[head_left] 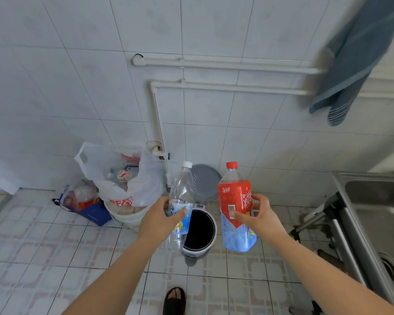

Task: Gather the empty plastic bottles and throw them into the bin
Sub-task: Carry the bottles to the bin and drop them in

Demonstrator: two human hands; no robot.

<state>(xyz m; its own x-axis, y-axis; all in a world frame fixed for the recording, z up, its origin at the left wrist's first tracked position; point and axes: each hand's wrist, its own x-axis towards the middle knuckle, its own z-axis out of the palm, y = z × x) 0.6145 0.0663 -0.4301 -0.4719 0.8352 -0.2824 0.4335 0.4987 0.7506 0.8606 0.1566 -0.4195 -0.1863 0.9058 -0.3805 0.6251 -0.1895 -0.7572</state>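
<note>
Hands (pixel 159 214) (pixel 257 214) grip bottles (pixel 181 189) (pixel 236 201) — bin (pixel 210 244) open, dark inside.

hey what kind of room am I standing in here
Probably a home kitchen or utility corner: white tiled walls with exposed pipes, a steel sink on the right, and an open pedal bin on the tiled floor beside bags of rubbish.

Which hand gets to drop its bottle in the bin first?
Probably the left hand. Its clear white-capped plastic bottle hangs over the rim of the open round white bin, while the right hand's red-labelled plastic bottle is off to the side.
</note>
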